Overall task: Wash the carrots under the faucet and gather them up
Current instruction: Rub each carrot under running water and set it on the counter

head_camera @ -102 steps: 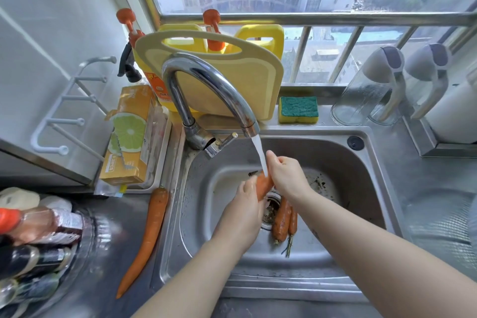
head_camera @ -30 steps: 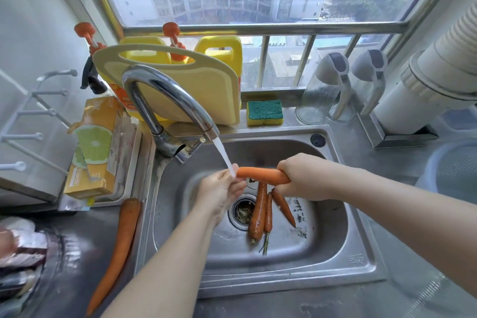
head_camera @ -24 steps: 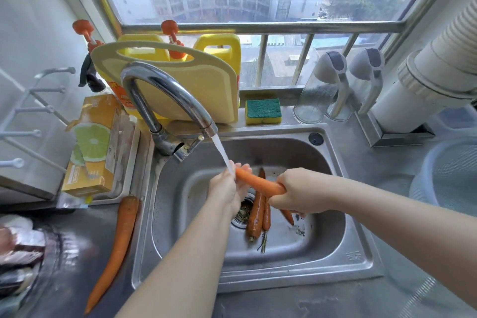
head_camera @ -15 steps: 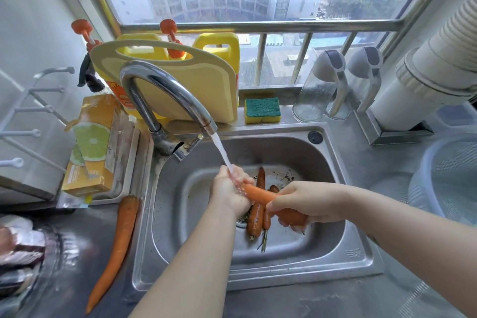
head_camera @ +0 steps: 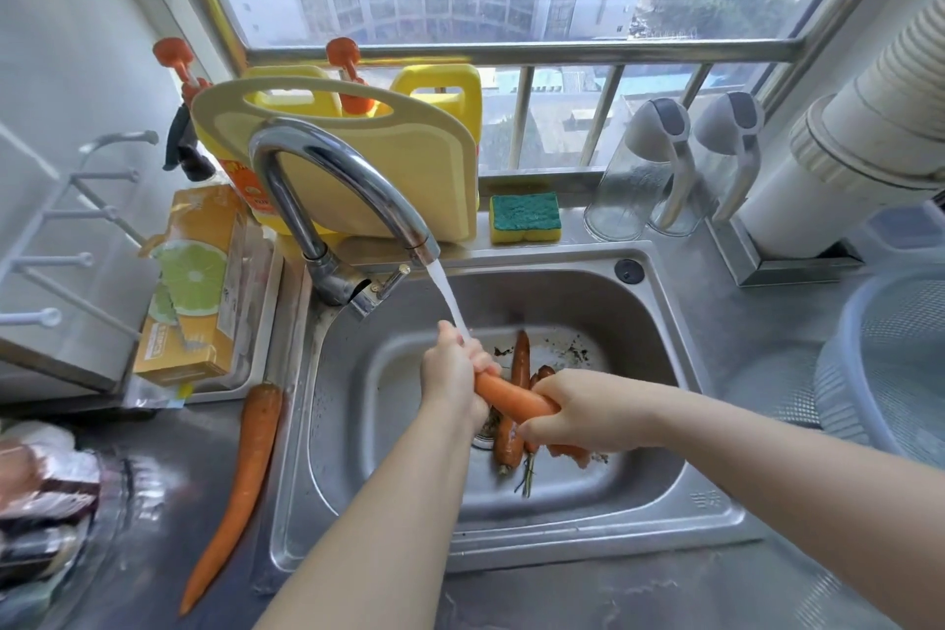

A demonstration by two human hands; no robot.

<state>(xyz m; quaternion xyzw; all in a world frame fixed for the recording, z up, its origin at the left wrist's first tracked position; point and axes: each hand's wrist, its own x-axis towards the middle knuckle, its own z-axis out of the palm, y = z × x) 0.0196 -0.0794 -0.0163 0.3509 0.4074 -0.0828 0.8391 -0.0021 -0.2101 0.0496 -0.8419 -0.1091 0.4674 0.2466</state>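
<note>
While both forearms reach in from the near edge over the sink [head_camera: 511, 553], washing is the step in hand: one carrot [head_camera: 511, 397] is held in the running water, and gathering has not begun. The next move, by judgement, calls for turning or sliding it through the hands so the water reaches its whole length, then setting it aside and taking up another. Wet skin may slip, so a firm hold matters.

On the counter just left of the sink lies a long carrot [head_camera: 245, 471], apart from the rest; whether it is washed cannot be told. The right hand [head_camera: 578, 409] grasps the carrot's right end, fingers curled under it, knuckles up, low over the basin. The left hand [head_camera: 452, 373] wraps the other end and sits higher, so the carrot slopes up to the left. Beneath it, small carrots [head_camera: 520, 363] lie on the sink floor by the drain, dark grit scattered beyond them. At the right, a mesh basket [head_camera: 895, 363] stands on the counter, a likely place for gathering. The stream [head_camera: 447, 297] lands on the left hand's fingers, slanting down from the faucet [head_camera: 332, 164] behind.
</note>
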